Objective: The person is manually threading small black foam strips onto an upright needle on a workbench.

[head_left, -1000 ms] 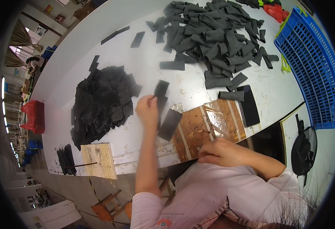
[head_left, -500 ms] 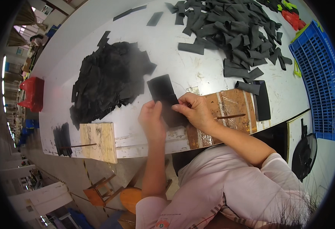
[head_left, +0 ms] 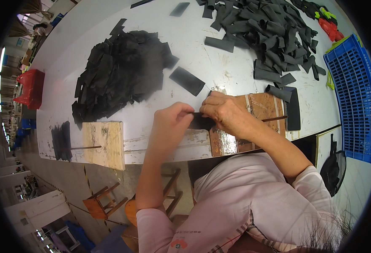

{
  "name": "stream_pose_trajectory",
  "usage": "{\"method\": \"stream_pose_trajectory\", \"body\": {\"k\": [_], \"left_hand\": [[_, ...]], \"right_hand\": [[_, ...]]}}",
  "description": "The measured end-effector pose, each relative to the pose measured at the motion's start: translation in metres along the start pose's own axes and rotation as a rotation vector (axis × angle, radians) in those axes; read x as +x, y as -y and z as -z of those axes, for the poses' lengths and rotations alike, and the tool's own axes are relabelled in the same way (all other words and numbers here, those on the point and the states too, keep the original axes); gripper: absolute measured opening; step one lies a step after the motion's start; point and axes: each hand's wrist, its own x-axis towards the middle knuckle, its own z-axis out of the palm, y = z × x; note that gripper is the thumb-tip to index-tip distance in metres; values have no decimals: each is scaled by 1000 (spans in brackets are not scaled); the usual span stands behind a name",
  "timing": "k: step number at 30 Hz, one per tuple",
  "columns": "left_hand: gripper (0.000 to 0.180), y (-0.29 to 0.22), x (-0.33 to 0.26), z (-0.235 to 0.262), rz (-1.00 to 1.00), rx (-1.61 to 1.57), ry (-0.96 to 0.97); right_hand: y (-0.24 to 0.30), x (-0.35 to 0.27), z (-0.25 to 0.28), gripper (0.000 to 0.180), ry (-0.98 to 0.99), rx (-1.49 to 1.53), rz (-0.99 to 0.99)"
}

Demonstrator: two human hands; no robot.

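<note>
Vs ½ sec ago, the two overlapping dark pcs are apart: the loose strip (head_left: pixel 187 81) now lies flat on the bench (head_left: pixel 151 145) just beyond the fingertips, and the black strip (head_left: pixel 200 122) is left btwn the hands, which are closer together. Whole view has shifted a bit too, so the bench stuff sits higher in frame. Count: 2 hands, 1 strip held, 1 loose strip near them, 2 big heaps (dark flat pile (head_left: pixel 122 76) at L, rolled-pc pile (head_left: pixel 274 38) at upper R, both too jumbled to count), 2 boards (pale board (head_left: pixel 104 145) at L, brown board (head_left: pixel 257 107) at R), 2 thin sticks, one per board, 1 blue basket (head_left: pixel 352 97) far R. Held strip is under the fingertips, btwn both hands, near the brown board's L edge; partly hidden by fingers, so can't tell if folded. L hand (head_left: pixel 173 122): thumb + fingers pinched tog. on its L end. R hand (head_left: pixel 223 111): fingers clamped over its R end, palm down, forearm across the brown board.
</note>
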Motion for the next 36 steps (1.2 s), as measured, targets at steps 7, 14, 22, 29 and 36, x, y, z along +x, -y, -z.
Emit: {"method": "stream_pose_trajectory", "body": {"k": [7, 14, 22, 29, 36], "left_hand": [[13, 24, -18, -24, 176, -112, -81], [7, -1, -39, -78, 132, -580, -242], [15, 7, -31, -90, 203, -535, -521], [27, 7, -42, -70, 260, -1086, -103], [18, 31, -39, -104, 23, -294, -597]], "right_hand": [[30, -21, -1, 25, -305, -65, -113], [37, -40, 0, 11, -387, 365, -282], [22, -52, -21, 9, -285, -131, -245], [24, -52, 2, 8, -73, 1283, -821], [29, -62, -8, 10, 4, 1570, -874]]}}
